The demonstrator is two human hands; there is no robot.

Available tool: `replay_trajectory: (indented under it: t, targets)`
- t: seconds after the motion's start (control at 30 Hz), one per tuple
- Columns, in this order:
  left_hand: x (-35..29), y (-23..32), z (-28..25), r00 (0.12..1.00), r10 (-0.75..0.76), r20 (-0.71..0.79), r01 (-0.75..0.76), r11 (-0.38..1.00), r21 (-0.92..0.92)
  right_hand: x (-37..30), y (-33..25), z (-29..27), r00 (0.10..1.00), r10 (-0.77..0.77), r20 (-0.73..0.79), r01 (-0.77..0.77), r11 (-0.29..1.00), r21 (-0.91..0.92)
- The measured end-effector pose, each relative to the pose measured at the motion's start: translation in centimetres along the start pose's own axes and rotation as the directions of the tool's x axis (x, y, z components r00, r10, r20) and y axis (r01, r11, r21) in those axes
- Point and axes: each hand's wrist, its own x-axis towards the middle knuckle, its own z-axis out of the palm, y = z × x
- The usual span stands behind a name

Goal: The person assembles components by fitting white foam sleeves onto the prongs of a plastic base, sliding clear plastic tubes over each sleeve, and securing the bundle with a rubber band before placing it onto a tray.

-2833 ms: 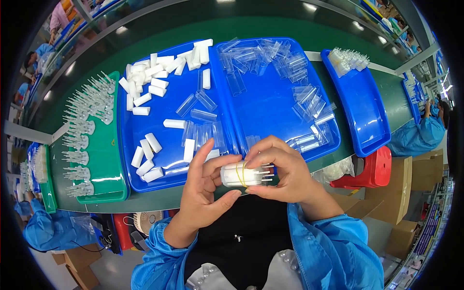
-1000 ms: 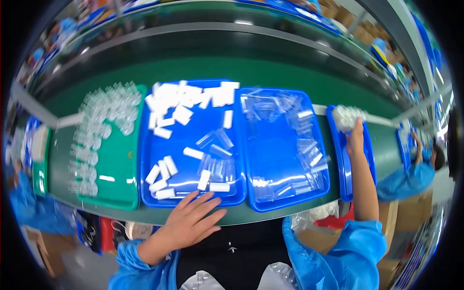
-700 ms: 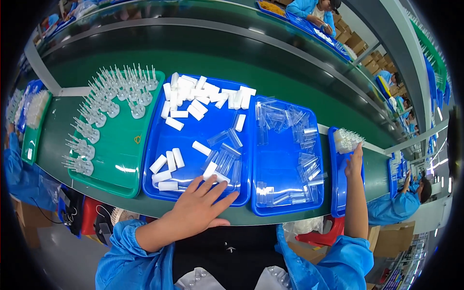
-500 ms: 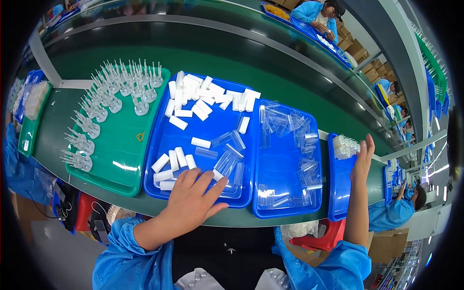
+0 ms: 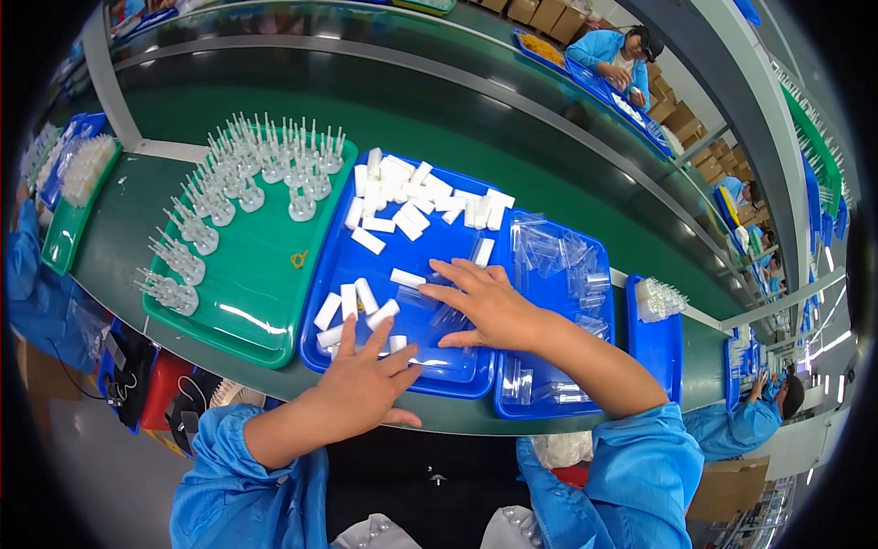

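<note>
Over the near part of a blue tray [image 5: 340,258], my left hand [image 5: 361,384] has its fingers spread, with white tubes under and around the fingertips. My right hand [image 5: 489,306] reaches over the same tray from the right, fingers stretched out and apart, above clear tubes [image 5: 447,317]. Its fingertips are beside a white tube [image 5: 407,278]; whether they touch it I cannot tell. More white tubes [image 5: 402,183] lie heaped at the tray's far end. My right forearm hides part of a second blue tray that holds clear plastic tubes [image 5: 551,252].
On the left, a green tray [image 5: 242,316] carries rows of translucent pronged parts [image 5: 199,236] and a small yellow loop [image 5: 298,260]. Farther right, a narrow blue tray [image 5: 654,357] holds a white pronged cluster [image 5: 660,300]. A metal rail runs behind; co-workers sit across and to the right.
My right hand has swung left from the narrow right-hand tray to over the white-tube tray. My left hand remains near the front edge, fingers more spread. The view has shifted slightly.
</note>
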Motion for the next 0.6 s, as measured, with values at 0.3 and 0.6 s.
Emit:
replay_trajectory:
  t: [0.3, 0.6]
  targets:
    - [-0.7, -3.8, -1.2, 0.994, -0.100, 0.032, 0.097, 0.992, 0.079, -0.3, -1.7, 1.4, 0.998, 0.040, 0.044, -0.039, 0.999, -0.009]
    - [-0.1, -3.4, -1.6, 0.999, -0.042, -0.023, 0.043, 0.997, 0.069, -0.3, -2.7, 1.9, 0.999, 0.047, -0.018, -0.047, 0.999, 0.019]
